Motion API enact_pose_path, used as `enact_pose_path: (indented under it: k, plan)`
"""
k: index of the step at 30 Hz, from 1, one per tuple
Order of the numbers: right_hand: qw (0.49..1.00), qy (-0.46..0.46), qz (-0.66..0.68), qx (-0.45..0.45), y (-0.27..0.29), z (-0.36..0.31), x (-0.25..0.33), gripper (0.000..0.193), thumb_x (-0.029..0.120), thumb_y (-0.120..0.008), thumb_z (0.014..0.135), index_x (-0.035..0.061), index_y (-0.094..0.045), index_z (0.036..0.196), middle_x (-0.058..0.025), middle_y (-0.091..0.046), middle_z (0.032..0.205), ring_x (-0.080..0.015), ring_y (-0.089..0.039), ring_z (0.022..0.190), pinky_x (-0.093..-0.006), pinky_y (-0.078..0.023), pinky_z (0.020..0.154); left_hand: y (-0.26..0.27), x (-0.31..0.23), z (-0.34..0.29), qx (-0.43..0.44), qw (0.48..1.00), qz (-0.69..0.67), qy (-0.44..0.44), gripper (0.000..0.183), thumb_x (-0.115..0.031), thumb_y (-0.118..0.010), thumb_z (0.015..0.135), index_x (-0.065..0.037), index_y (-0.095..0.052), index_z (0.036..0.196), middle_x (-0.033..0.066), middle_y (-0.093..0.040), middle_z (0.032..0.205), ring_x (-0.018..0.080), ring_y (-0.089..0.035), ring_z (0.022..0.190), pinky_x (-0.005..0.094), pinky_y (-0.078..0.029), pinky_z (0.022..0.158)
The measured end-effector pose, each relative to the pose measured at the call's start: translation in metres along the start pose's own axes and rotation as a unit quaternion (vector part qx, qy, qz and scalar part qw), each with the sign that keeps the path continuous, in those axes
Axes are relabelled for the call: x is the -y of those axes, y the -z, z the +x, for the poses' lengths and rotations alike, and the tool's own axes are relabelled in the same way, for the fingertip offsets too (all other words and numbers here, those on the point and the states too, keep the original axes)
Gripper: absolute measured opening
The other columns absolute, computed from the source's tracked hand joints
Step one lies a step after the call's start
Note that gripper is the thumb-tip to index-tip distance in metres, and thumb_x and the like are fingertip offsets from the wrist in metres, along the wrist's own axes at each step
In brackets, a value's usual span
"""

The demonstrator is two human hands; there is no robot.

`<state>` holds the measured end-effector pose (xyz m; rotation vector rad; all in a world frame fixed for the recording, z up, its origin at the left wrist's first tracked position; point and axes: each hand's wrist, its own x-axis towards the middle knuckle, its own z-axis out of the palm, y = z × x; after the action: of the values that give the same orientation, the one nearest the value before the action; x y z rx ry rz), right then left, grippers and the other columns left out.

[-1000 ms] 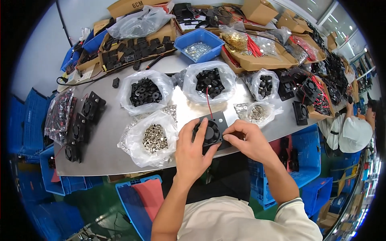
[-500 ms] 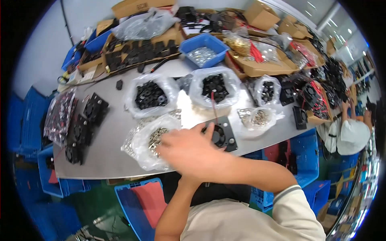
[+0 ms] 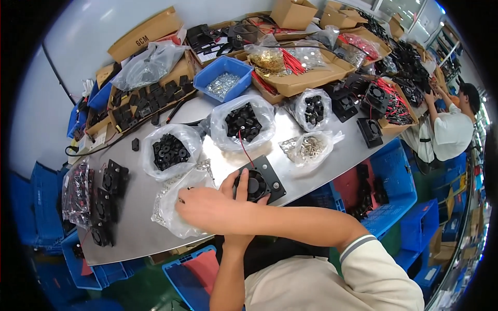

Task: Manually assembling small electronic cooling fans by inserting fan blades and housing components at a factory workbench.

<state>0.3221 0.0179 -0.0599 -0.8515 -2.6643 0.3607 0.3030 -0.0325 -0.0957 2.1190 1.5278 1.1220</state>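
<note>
A black cooling fan on a square dark plate (image 3: 276, 185) lies near the table's front edge, a red wire running from it. My left hand (image 3: 236, 192) grips its left side, thumb near the front edge and fingers on the frame. Crossing over my left wrist, my right hand (image 3: 199, 207) is at a clear plastic bag (image 3: 168, 207) of small metal parts. Its fingers are curled, with their tips hidden in the bag. Behind stand two open bags of black round pieces, a left bag (image 3: 171, 151) and a middle bag (image 3: 243, 122).
A smaller bag of metal fasteners (image 3: 311, 147) and a bag of black parts (image 3: 314, 110) sit to the right. More fans (image 3: 107, 203) stand at the left. A blue bin of metal pieces (image 3: 223, 79) and cardboard boxes line the back. A co-worker (image 3: 450, 127) is at far right.
The view has shifted, moving the table contents left and lower in the picture. My right hand has gone farther over the bag of metal parts. My left hand stays on the fan.
</note>
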Motion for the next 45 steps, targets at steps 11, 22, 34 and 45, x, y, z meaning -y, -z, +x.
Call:
enact_pose_path:
  k: [11,22,34,45]
  plan:
    - [0.799,-0.204,0.519,-0.224,0.098,-0.114,-0.072,0.016,-0.003,-0.060,0.091,-0.0048,-0.070,0.104,-0.0101,-0.060,0.115,-0.0151,-0.065,0.093,-0.0263,-0.052,0.082,0.010,-0.005,0.003,-0.003,1.000,0.002,0.007,0.070,-0.021,-0.080,0.074,-0.008,-0.053,0.137,0.0161,-0.052,0.131,0.0368,-0.051,0.120,0.0458,-0.043,0.098]
    - [0.908,-0.245,0.296,-0.167,0.085,-0.153,-0.069,0.018,-0.005,-0.068,0.084,-0.0027,-0.068,0.101,-0.0099,-0.065,0.102,-0.0180,-0.064,0.086,-0.0289,-0.051,0.078,0.007,-0.004,0.005,-0.011,1.000,-0.012,0.012,0.070,-0.021,-0.081,0.073,-0.008,-0.054,0.136,0.0155,-0.052,0.130,0.0365,-0.051,0.118,0.0451,-0.043,0.097]
    - [0.947,-0.201,0.213,-0.127,0.077,-0.152,-0.065,0.021,-0.005,-0.070,0.079,0.0017,-0.068,0.100,-0.0102,-0.060,0.099,-0.0259,-0.061,0.091,-0.0323,-0.049,0.077,0.008,-0.006,0.005,-0.009,1.000,0.010,0.010,0.070,-0.018,-0.082,0.071,-0.004,-0.055,0.135,0.0162,-0.053,0.129,0.0360,-0.054,0.114,0.0433,-0.044,0.096]
    - [0.944,-0.208,0.214,-0.140,0.074,-0.154,-0.064,0.020,-0.005,-0.069,0.082,0.0007,-0.067,0.101,-0.0105,-0.060,0.100,-0.0251,-0.061,0.091,-0.0315,-0.049,0.078,0.008,-0.005,0.005,-0.012,1.000,0.003,0.009,0.070,-0.017,-0.082,0.071,-0.004,-0.055,0.135,0.0162,-0.054,0.129,0.0360,-0.054,0.114,0.0432,-0.044,0.095]
